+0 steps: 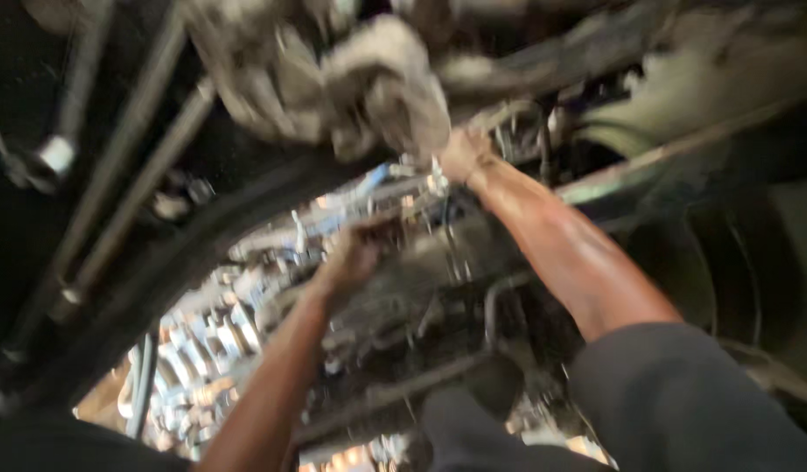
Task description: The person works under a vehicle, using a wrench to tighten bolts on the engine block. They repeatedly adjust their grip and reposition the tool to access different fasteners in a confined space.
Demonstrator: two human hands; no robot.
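Grey sleeve (683,393) nearest; I saw both hands closed on greasy parts, left hand (355,253) below right hand (463,156); grease could make either slip.

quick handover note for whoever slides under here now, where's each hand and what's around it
Left hand: raised to the grimy underside parts in the middle of the view; the blur hides whether its fingers grip anything.
Right hand: reaching higher, at the base of a large dirty housing, beside thin hoses and wires. Its grip cannot be told either.
Around: long metal rods run along the left, and a dark curved panel sits on the right.
Done or left: the picture is too blurred to show any part loosened or removed. Check by touch before going on.
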